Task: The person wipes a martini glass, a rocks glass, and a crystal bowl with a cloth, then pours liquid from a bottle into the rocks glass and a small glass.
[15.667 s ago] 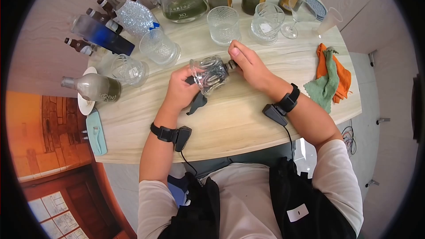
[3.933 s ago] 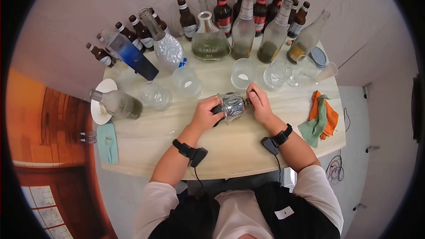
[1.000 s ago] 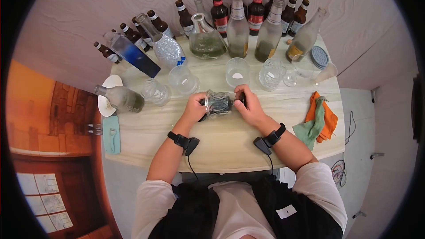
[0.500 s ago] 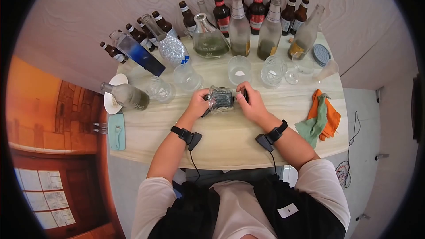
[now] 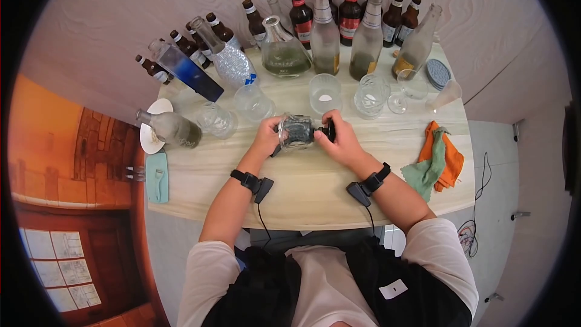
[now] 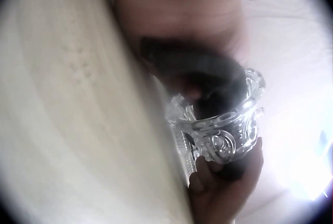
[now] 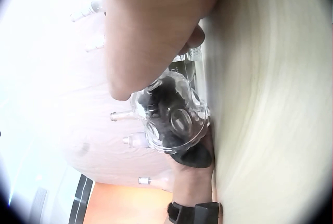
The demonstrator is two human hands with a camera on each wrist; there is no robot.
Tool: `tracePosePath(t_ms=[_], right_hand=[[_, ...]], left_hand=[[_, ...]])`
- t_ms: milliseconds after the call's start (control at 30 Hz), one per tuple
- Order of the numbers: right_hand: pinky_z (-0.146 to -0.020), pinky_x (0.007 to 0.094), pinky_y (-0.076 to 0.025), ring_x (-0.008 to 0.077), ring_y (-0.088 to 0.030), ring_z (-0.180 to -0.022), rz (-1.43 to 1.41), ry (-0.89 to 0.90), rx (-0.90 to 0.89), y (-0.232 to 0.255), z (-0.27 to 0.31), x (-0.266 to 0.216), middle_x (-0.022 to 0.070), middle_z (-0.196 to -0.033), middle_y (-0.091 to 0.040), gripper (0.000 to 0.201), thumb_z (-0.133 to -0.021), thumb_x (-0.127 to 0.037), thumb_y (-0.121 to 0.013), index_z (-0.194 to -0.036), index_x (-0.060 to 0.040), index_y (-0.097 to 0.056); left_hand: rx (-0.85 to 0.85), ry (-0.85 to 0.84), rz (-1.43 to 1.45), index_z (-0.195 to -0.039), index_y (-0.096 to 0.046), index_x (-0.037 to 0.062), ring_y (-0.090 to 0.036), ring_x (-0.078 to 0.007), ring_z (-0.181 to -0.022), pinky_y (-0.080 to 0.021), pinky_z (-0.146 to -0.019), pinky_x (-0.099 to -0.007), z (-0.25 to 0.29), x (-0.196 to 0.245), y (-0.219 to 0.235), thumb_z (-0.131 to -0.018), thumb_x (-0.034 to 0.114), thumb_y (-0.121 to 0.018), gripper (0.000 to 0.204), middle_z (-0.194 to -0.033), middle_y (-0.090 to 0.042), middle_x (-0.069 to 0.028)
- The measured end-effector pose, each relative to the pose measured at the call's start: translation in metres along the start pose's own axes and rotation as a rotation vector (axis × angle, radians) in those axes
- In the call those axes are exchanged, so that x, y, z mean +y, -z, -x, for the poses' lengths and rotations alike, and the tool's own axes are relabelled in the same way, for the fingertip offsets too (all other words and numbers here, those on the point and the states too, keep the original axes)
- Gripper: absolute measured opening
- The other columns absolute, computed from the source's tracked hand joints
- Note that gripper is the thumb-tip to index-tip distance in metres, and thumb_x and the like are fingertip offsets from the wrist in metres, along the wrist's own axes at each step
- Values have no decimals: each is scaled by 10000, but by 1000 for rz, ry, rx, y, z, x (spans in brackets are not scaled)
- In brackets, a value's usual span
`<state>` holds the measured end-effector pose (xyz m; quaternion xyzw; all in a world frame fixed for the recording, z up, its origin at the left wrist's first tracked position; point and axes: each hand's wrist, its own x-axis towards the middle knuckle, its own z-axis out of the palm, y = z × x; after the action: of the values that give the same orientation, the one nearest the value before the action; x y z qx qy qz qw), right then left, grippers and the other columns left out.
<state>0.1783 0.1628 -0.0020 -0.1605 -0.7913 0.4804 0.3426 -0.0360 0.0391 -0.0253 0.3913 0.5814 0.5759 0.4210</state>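
- Head view shows the cut-glass tumbler (image 5: 298, 131) lying on its side just above the middle of the bench (image 5: 315, 188), held between both hands.
- The left hand (image 5: 267, 135) curls round the tumbler's rim end, and a dark cloth (image 5: 276, 148) trails from under it; that grip is clenched on the glass.
- The right hand (image 5: 340, 141) curls round the base end, with something dark (image 5: 329, 131) against its fingers, so that grip grasps the glass too.
- Left wrist view shows the tumbler (image 6: 229, 130) as clear, thick-walled glass with raised ovals and swirls, and the dark cloth (image 6: 197, 68) stuffed into its mouth.
- Right wrist view shows the same pattern on the tumbler (image 7: 174, 120), with dark cloth showing through the wall.
- Judging by the thick walls, the glass is probably fairly heavy, stiff, and likely to chip or break if knocked on the bench.
- The embossed pattern should give the fingers some hold, though smooth glass may turn slippery when wet; holding it at both ends looks safest.
- Other glasses (image 5: 325, 92) and a row of bottles (image 5: 325, 24) stand behind, and orange and green cloths (image 5: 437, 160) lie to the right.
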Motion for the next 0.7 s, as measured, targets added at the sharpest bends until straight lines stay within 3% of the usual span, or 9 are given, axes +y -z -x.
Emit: tracePosePath(t_ms=[233, 367, 533, 567, 633, 700], right_hand=[[-526, 360, -389, 249, -462, -518, -31, -123, -11, -1, 1, 6, 114, -577, -469, 373, -895, -336, -696, -943, -44, -468], [-547, 364, -404, 260, -487, -546, -22, -181, -62, 2, 0, 3, 127, -619, -490, 397, -881, -346, -708, -968, -47, -461], [-640, 358, -465, 292, -559, -689, -82, 28, -20, 2, 2, -3, 138, -825, -572, 529, -817, -346, -768, -1148, -54, -477], [-640, 358, -465, 292, -559, -689, -77, 30, -17, 1, 0, -2, 138, -825, -572, 529, -817, -346, -768, -1148, -54, -477], [-658, 356, -477, 294, -564, -717, -32, 304, 73, -1, -3, 0, 130, -868, -583, 557, -806, -337, -779, -1191, -56, -492], [-643, 352, -468, 288, -560, -690, 14, 300, 50, -2, -1, 5, 127, -826, -574, 520, -811, -338, -773, -1151, -59, -495]], left_hand=[[13, -24, -202, -1100, -676, -31, -635, -96, -870, -526, -779, -265, 4, 1, -1, -753, -104, -597, 363, -989, -693, -16], [20, -12, -85, -1109, -678, -45, -610, -104, -885, -512, -813, -270, 1, -14, 7, -772, -87, -659, 340, -1002, -685, -30], [-19, -29, 167, -1109, -671, -61, -624, -120, -899, -516, -843, -278, -3, -19, 12, -774, -57, -684, 335, -1038, -689, -44], [-23, -33, 168, -1109, -671, -61, -624, -120, -899, -516, -843, -278, -5, -20, 13, -774, -57, -684, 335, -1038, -689, -44], [53, -5, 52, -1095, -668, -69, -623, -119, -902, -514, -843, -275, -4, -18, 13, -776, -36, -707, 323, -1030, -691, -41], [6, -34, 55, -1060, -676, -66, -618, -114, -876, -511, -815, -269, -3, -13, 11, -762, -27, -720, 303, -998, -691, -34]])
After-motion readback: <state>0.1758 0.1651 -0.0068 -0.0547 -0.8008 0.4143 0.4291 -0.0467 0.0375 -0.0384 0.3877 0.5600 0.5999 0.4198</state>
